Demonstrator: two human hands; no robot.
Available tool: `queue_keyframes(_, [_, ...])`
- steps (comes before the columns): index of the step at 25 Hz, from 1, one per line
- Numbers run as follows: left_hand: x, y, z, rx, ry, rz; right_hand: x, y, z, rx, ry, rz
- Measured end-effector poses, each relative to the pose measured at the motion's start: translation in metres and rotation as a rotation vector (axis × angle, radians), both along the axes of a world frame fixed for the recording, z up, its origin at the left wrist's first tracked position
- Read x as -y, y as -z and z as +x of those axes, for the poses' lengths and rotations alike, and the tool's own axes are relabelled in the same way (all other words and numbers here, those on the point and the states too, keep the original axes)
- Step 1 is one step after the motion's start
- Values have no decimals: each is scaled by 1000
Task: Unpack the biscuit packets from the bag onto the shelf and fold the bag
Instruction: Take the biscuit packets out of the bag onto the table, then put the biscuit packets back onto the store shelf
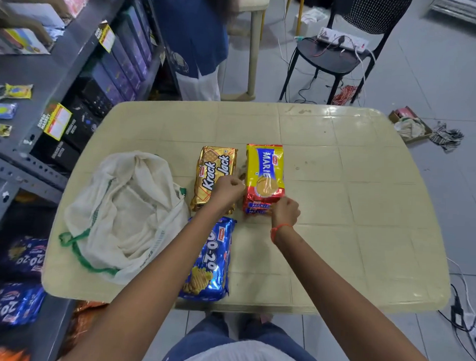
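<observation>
From the head camera, a cream table [351, 211] carries everything. The white cloth bag [128, 211], trimmed in green, lies slumped with its mouth open along the left edge, reaching toward the near left corner. In the middle of the table sit a gold Krack Jack packet [208, 174] and, just to its right, a yellow and red Marie stack [264, 167] of several packets. A blue 20-20 packet [209, 263] lies lengthwise by the near edge, just below the gold one. The left hand [228, 190] is over the gap between the gold packet and the stack, fingers curled at the stack's left side; whether it grips cannot be told. The right hand [285, 212] curls around the stack's near right corner. The grey shelf [33, 70] stands left of the table, with more blue packets [14, 305] low down. A black chair [330, 59] stands beyond the far edge.
</observation>
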State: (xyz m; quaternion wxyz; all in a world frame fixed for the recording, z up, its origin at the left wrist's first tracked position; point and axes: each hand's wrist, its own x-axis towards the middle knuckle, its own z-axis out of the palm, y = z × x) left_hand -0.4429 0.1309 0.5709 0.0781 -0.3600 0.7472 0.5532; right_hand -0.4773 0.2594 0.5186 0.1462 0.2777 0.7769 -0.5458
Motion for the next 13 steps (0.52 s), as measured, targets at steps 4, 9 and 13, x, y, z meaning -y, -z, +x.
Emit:
queue_keyframes(4, [26,9,68,-63,-233,48,11,17,54,271,78,-160])
queue_keyframes(9, [54,43,138,4,-371,0,36,12,102,375,-118,-227])
queue_keyframes(13, [65,48,138,41,-128,141,35,42,135,461,-109,-240])
